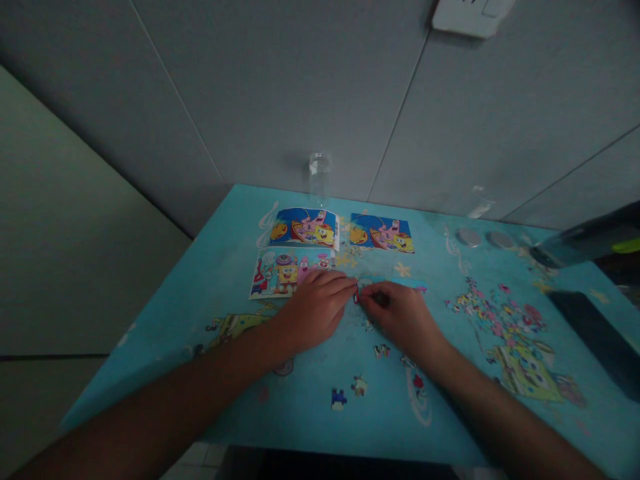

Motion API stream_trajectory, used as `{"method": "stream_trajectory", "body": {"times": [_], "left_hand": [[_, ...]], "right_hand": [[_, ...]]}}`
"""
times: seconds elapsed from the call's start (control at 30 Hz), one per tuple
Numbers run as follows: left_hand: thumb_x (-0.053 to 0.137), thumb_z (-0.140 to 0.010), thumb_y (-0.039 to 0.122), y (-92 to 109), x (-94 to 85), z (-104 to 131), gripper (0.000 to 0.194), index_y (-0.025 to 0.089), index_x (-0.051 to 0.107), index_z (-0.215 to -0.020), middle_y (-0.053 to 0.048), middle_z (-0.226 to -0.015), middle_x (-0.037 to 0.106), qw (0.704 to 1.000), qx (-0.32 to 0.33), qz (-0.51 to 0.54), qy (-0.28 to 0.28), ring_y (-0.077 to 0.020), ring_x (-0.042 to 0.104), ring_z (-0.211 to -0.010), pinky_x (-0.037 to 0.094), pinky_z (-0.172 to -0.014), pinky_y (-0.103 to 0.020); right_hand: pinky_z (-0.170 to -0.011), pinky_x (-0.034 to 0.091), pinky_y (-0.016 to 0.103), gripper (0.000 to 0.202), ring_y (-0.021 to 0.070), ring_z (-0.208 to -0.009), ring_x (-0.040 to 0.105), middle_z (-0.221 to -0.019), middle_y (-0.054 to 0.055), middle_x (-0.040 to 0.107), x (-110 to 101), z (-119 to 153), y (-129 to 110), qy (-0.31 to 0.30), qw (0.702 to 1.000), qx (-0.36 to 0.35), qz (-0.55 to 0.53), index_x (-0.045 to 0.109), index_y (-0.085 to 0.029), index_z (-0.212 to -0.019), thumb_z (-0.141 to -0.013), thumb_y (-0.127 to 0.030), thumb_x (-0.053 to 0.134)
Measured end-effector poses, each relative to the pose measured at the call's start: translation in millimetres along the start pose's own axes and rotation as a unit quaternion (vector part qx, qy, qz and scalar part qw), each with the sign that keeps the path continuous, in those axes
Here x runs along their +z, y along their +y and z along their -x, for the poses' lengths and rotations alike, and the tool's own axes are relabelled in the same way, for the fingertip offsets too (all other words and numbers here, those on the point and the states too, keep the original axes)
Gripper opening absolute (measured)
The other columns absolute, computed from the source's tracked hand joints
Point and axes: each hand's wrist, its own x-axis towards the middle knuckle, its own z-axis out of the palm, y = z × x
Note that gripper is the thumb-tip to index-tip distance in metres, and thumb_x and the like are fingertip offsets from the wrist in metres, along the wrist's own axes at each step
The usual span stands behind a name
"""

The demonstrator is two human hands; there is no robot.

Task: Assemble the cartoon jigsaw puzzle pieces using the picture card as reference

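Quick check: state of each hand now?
Left hand: fingertips at a small puzzle piece, grip unclear.
Right hand: closed, pinching that same piece.

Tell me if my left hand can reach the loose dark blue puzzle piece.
Probably yes: nothing seems to stand between the left hand and the dark blue puzzle piece, which lies uncovered.

There are two blue rectangular cartoon pictures point(304, 227) and one paler rectangular cartoon card point(266, 273). Two flat round silvery discs point(469, 237), one upright clear cylindrical container point(320, 179), one long dark flat slab point(595, 340) and one white wall plate point(470, 17) show. Two loose jigsaw pieces point(339, 399) lie nearest the front edge; the multicoloured heaped pieces point(505, 313) are too small to count.
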Motion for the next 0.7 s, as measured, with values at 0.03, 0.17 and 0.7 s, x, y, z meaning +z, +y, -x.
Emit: {"method": "stream_trajectory", "body": {"times": [0.03,0.17,0.7], "left_hand": [[0.052,-0.096,0.013,0.3,-0.5,-0.2,0.039,0.019,0.06,-0.134,-0.007,-0.137,0.065,1.0,-0.001,0.002,0.001,-0.0263,0.056,-0.128,0.039,-0.11,-0.051],[0.052,-0.097,0.014,0.6,-1.8,-0.4,0.038,0.018,0.061,-0.133,-0.007,-0.136,0.065,1.0,-0.002,0.006,-0.001,-0.026,0.055,-0.128,0.04,-0.111,-0.051],[0.053,-0.101,0.024,0.4,0.5,-2.1,0.032,0.022,0.064,-0.131,-0.006,-0.133,0.067,1.0,-0.019,0.014,0.008,-0.0253,0.057,-0.126,0.04,-0.11,-0.051]], "right_hand": [[-0.067,0.047,0.03,0.013,0.0186,-0.073,0.068,-0.087,0.001,0.077,0.7,0.1,-0.3,0.006,1.0,-0.002,0.007,0.077,-0.024,-0.094,-0.091,-0.027,0.065],[-0.07,0.049,0.031,0.011,0.0201,-0.076,0.069,-0.088,0.004,0.076,2.6,-1.0,-1.1,0.016,0.999,-0.006,0.029,0.077,-0.022,-0.091,-0.089,-0.025,0.066],[-0.078,0.044,0.034,0.014,0.0209,-0.083,0.065,-0.087,0.005,0.071,-0.2,2.6,-3.9,-0.016,0.984,-0.096,0.152,0.074,-0.022,-0.091,-0.096,-0.022,0.061]]}}
